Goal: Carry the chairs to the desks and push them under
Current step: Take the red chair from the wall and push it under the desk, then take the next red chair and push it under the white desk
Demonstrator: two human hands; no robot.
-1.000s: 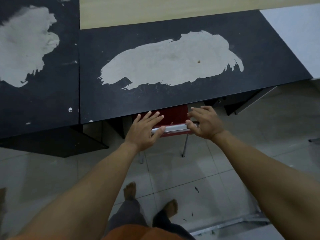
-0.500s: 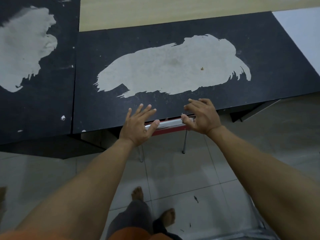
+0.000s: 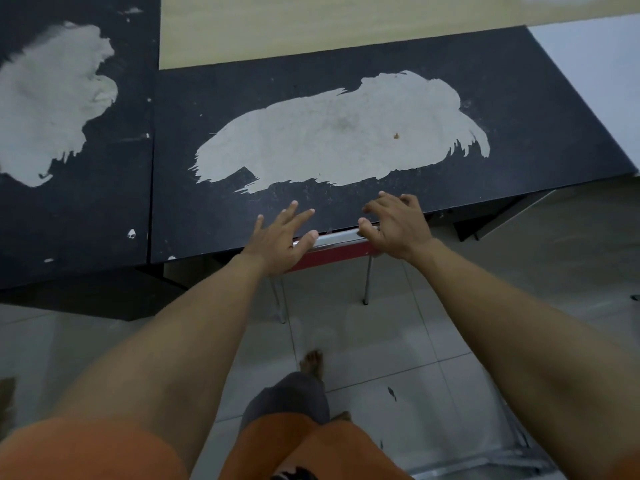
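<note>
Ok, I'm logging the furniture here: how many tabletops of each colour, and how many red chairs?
Black tabletops: 2
Wood-coloured tabletop: 1
Pale grey tabletop: 1
Red chair: 1
Total: 5

The floor (image 3: 415,334) has pale grey tiles. A small dark scrap (image 3: 391,393) lies on one tile, near a bare foot (image 3: 312,363). A shiny metal strip (image 3: 485,462) lies at the bottom right

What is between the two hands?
The chair's silver rail, red backrest below it, runs from left hand to right hand at the desk edge; head view.
</note>
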